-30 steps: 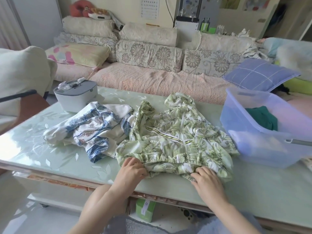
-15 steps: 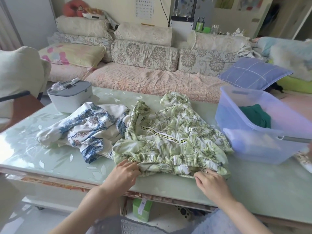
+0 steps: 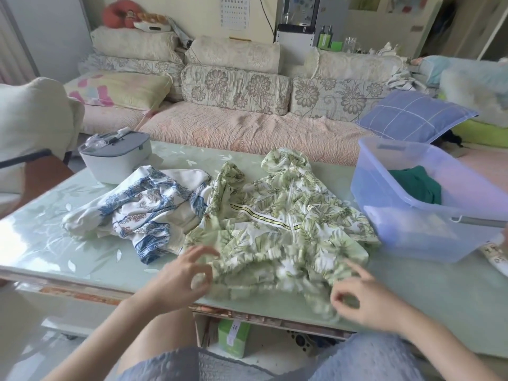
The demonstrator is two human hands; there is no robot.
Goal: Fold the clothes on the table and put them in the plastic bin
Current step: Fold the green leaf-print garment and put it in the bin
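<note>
Your left hand [image 3: 184,281] and right hand [image 3: 368,301] curl their fingers [image 3: 204,250] at the near hem of the crumpled green leaf-print hooded jacket [image 3: 275,224] on the pale green glass table [image 3: 41,237], probably to square it for folding, though blur hides whether they pinch it, and the translucent plastic bin [image 3: 398,229] waits just beyond your right fingers.
</note>
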